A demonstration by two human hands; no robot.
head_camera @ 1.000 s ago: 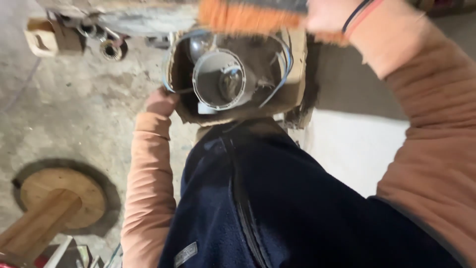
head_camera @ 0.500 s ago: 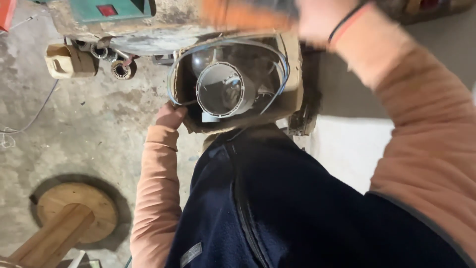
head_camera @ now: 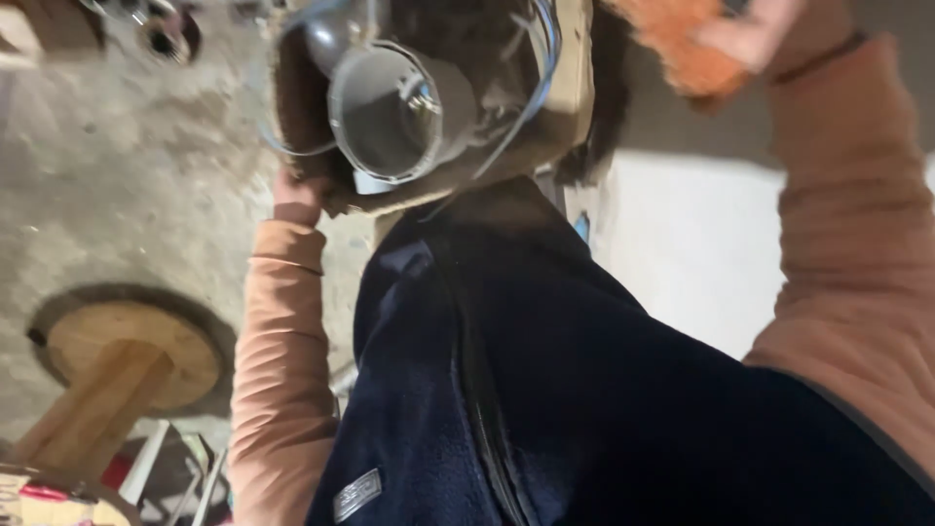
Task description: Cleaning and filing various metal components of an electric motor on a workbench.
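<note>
Muted browns, greys and salmon pink are seen around a dark navy vest.

A brown cardboard box [head_camera: 570, 107] is shown, with a pale grey pipe fitting [head_camera: 399, 112] and thin bluish-grey wire [head_camera: 531, 93] inside it. The sleeves [head_camera: 282, 380] are coloured salmon pink, and a thin dark band [head_camera: 823, 58] is worn at the right wrist. A blurred orange object [head_camera: 682, 44] is gripped by the right hand [head_camera: 750, 34]. The vest [head_camera: 545, 409] is dark navy, with a black zip and a small grey patch. The floor [head_camera: 117, 185] is mottled grey, the wooden spool [head_camera: 127, 351] light tan, the sheet [head_camera: 682, 244] at right white.
</note>
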